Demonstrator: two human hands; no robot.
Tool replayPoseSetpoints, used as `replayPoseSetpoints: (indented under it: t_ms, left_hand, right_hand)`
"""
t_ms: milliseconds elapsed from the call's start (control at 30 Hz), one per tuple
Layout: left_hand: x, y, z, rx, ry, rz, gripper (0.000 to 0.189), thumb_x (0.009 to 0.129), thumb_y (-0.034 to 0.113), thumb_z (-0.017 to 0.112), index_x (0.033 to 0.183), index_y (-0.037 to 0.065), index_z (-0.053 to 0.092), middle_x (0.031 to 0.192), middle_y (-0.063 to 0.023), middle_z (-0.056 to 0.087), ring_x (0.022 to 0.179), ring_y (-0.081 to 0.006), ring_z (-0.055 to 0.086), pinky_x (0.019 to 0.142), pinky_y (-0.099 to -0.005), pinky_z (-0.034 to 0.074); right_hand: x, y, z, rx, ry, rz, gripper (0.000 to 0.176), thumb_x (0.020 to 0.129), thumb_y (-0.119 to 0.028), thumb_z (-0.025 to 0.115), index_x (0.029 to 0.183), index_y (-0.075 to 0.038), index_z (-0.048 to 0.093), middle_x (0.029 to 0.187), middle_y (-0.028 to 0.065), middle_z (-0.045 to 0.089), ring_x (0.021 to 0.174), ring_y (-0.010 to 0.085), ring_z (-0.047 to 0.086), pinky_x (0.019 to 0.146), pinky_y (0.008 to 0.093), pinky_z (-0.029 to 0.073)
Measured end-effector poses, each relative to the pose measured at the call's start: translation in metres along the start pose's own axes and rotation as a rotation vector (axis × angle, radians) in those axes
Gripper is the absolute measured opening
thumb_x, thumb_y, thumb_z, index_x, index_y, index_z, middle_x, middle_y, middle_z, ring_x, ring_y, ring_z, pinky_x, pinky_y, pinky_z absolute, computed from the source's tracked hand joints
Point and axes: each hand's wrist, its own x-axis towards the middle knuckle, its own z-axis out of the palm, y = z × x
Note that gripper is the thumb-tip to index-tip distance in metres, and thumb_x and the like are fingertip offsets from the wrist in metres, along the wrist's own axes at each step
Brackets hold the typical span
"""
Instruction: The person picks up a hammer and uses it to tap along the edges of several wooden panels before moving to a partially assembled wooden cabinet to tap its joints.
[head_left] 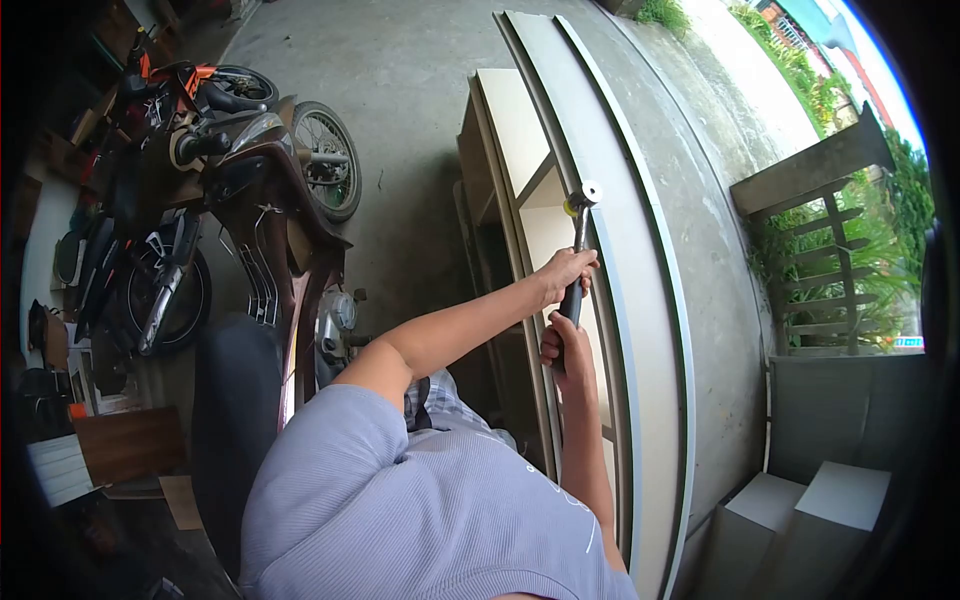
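Both of my hands are wrapped round a hammer (582, 228) with a black grip, a metal shaft and a small round pale head with some yellow on its far side. My left hand (568, 276) grips it higher up, near the top of the black grip. Lower down, my right hand (567, 347) is closed round the handle. In this view the hammer overlaps a long pale panel (650, 400) with raised edges. Beside that panel, under my forearms, stands an open wooden cabinet frame (490, 150) with pale inner boards.
Motorbikes stand close on my left, the nearest a dark red motorbike (290, 210). Grey concrete floor (410, 60) runs past the cabinet. Pale boxes (840, 495) sit at the lower right, by a grey gate panel (850, 400). Wooden boards (130, 445) lie at the lower left.
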Motion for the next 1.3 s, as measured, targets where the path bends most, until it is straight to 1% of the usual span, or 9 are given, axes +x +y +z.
replayPoseSetpoints:
  t_ms: [100,267,433,767,900,967,1000,1167,1300]
  left_hand:
    - [0.041,0.051,-0.011,0.0,0.0,0.054,0.019,0.087,0.023,0.051,0.083,0.004,0.049,0.051,0.0066,0.037,0.045,-0.0049,0.04,0.044,-0.0235,0.039]
    - [0.09,0.085,-0.035,0.005,-0.016,0.036,0.019,0.086,0.023,0.051,0.085,0.004,0.051,0.05,0.0068,0.037,0.045,-0.0056,0.04,0.046,-0.0261,0.041]
    - [0.102,0.08,-0.055,0.104,0.012,0.032,0.02,0.086,0.023,0.051,0.083,0.003,0.051,0.049,0.0052,0.039,0.044,-0.0079,0.041,0.046,-0.0269,0.042]
    - [0.104,0.056,-0.054,0.291,0.144,0.171,0.02,0.083,0.02,0.048,0.081,0.001,0.05,0.052,0.0008,0.042,0.041,-0.0095,0.044,0.039,-0.0274,0.042]
    - [0.097,0.043,-0.052,0.255,0.133,0.161,0.02,0.084,0.022,0.049,0.081,0.002,0.05,0.052,0.0025,0.042,0.041,-0.0078,0.043,0.04,-0.0255,0.041]
    - [0.083,0.033,-0.054,0.221,0.116,0.148,0.02,0.085,0.023,0.05,0.082,0.003,0.05,0.052,0.0034,0.04,0.042,-0.0073,0.043,0.04,-0.0244,0.04]
    - [0.073,0.024,-0.059,0.162,0.075,0.141,0.022,0.086,0.025,0.05,0.083,0.004,0.05,0.051,0.0042,0.039,0.043,-0.0074,0.043,0.042,-0.0243,0.041]
    - [0.025,-0.048,-0.101,-0.021,0.06,-0.146,0.028,0.087,0.034,0.053,0.085,0.006,0.049,0.049,0.0049,0.034,0.049,-0.0105,0.044,0.054,-0.0331,0.043]
    - [0.002,-0.108,-0.129,-0.145,0.283,-0.432,0.03,0.086,0.035,0.053,0.081,0.006,0.048,0.048,0.0031,0.035,0.046,-0.0127,0.04,0.052,-0.0329,0.041]
  right_hand:
    - [0.058,-0.031,0.013,-0.071,-0.002,-0.039,0.019,0.08,-0.021,0.054,0.075,-0.013,0.037,0.055,-0.0039,0.037,0.043,0.0065,0.036,0.039,0.0221,0.03]
    - [0.115,-0.047,0.023,-0.095,0.003,-0.063,0.021,0.08,-0.023,0.055,0.074,-0.013,0.038,0.054,-0.0055,0.034,0.044,0.0043,0.034,0.038,0.0195,0.027]
    - [0.139,-0.029,0.012,-0.06,-0.032,-0.009,0.023,0.08,-0.022,0.056,0.078,-0.013,0.035,0.056,-0.0032,0.037,0.043,0.0072,0.037,0.038,0.0224,0.032]
    - [0.141,-0.009,-0.005,-0.063,-0.013,0.005,0.026,0.081,-0.027,0.057,0.072,-0.015,0.036,0.053,-0.005,0.035,0.041,0.0066,0.033,0.038,0.0216,0.028]
    - [0.132,0.0,-0.01,-0.086,0.007,-0.033,0.024,0.081,-0.025,0.056,0.073,-0.014,0.037,0.053,-0.0045,0.036,0.042,0.0066,0.034,0.038,0.0219,0.029]
    - [0.122,0.007,-0.009,-0.223,0.084,-0.063,0.022,0.079,-0.022,0.055,0.074,-0.013,0.036,0.054,-0.0042,0.036,0.042,0.0066,0.034,0.038,0.0225,0.03]
    - [0.111,0.012,-0.009,-0.247,0.083,-0.057,0.022,0.076,-0.021,0.055,0.084,-0.008,0.038,0.057,-0.0022,0.04,0.043,0.0081,0.039,0.039,0.0229,0.033]
    - [0.052,0.067,-0.026,-0.426,0.132,0.07,0.022,0.076,-0.021,0.054,0.083,-0.007,0.038,0.058,-0.0025,0.039,0.043,0.0062,0.038,0.038,0.0215,0.032]
    - [0.018,0.109,-0.036,-0.352,0.098,0.163,0.021,0.075,-0.02,0.055,0.08,-0.005,0.042,0.056,-0.0007,0.042,0.043,0.0076,0.04,0.039,0.0224,0.032]
